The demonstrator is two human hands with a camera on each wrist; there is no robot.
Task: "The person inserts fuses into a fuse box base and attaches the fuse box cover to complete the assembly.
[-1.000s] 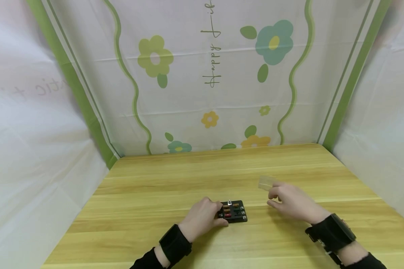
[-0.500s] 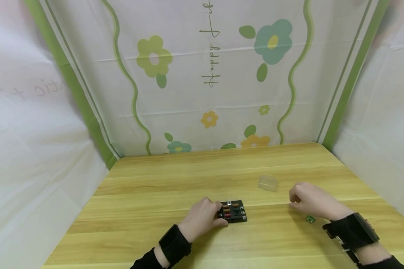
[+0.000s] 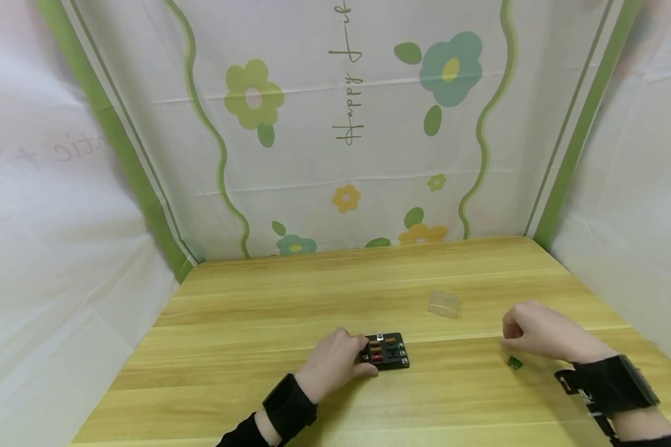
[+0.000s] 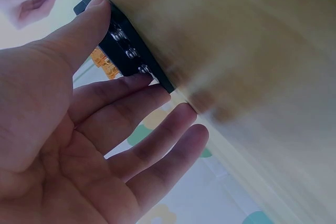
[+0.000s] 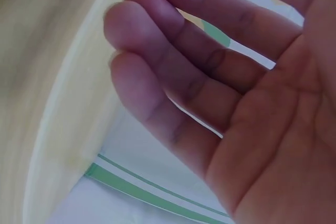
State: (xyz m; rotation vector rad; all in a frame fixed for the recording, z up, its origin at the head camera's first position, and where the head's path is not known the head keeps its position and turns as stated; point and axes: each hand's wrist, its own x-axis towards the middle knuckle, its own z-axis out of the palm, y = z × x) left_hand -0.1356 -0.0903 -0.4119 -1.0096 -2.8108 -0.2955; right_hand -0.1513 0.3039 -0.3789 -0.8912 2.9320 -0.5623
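Observation:
My left hand (image 3: 335, 362) grips the left end of a black fuse block (image 3: 394, 352) on the table, thumb on the near edge and fingers on the far side. Coloured blade fuses and metal terminal screws show on the block's top. In the left wrist view, thumb and fingertips clasp the fuse block (image 4: 131, 45), and orange fuses (image 4: 105, 62) stick out beside them. Off to the right, my right hand (image 3: 548, 332) is over the table with loosely curled fingers; no held thing shows in the right wrist view. Below its fingertips lies a small green piece (image 3: 515, 362).
A clear plastic cover (image 3: 443, 304) lies on the wooden table (image 3: 291, 292) behind and right of the block. Fabric walls with printed flowers (image 3: 254, 94) enclose the table at the back and both sides.
My right hand has moved right, away from the clear cover, which stays on the table. The green piece has come into sight. My left hand keeps its grip on the fuse block.

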